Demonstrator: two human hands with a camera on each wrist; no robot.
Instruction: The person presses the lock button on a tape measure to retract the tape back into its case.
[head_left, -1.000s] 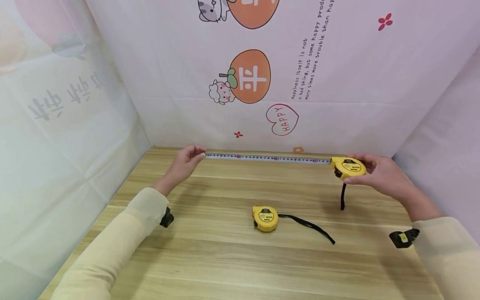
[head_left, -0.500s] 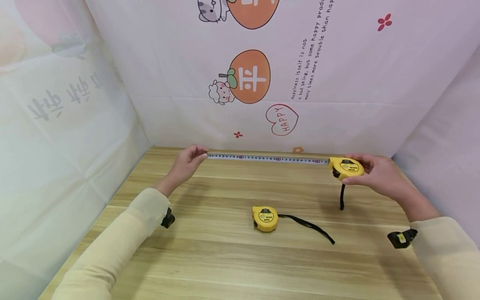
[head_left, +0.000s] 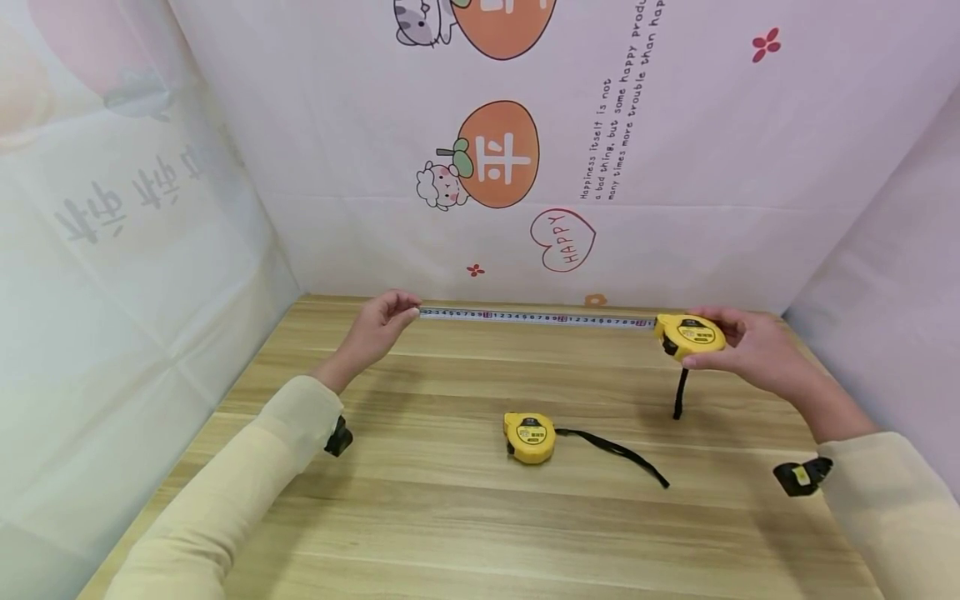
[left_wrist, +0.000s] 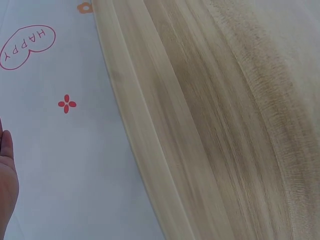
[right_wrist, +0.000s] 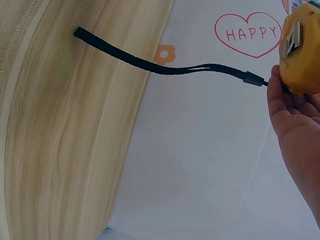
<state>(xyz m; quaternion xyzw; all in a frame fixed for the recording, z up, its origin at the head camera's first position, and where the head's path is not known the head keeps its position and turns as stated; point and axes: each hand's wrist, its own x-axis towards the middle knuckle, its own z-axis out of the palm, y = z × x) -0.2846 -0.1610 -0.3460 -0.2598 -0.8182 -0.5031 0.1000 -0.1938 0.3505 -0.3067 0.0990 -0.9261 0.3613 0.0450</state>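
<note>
Along the table's far edge, a yellow tape measure (head_left: 692, 336) sits at the right end of its own drawn-out blade (head_left: 536, 318), numbers facing up toward the head view. Key relation: the blade's long axis runs left to right, roughly parallel to the foot of the printed cloth (head_left: 360, 183), with one hand at each end and the case mouth pointing straight at the left hand. Right hand (head_left: 757, 350) is at the case, gripping it with thumb on the near side and fingers behind; left hand (head_left: 378, 325) pinches the blade's free tip between thumb and fingers (its wrist view catches only a sliver of the hand, so the pinch is read from the head view). Blade looks straight between them; whether it touches the wood I cannot tell. Below the case hangs a black strap (head_left: 680, 394), and the right wrist view shows a metal clip (right_wrist: 295, 40) on the case. Further toward the wearer, between the two forearms and apart from both hands, a second yellow tape measure (head_left: 529, 438) lies on the wooden table (head_left: 420, 533), its own black cord (head_left: 615, 450) trailing rightward. Pale sleeves (head_left: 247, 467) reach in from either side.
</note>
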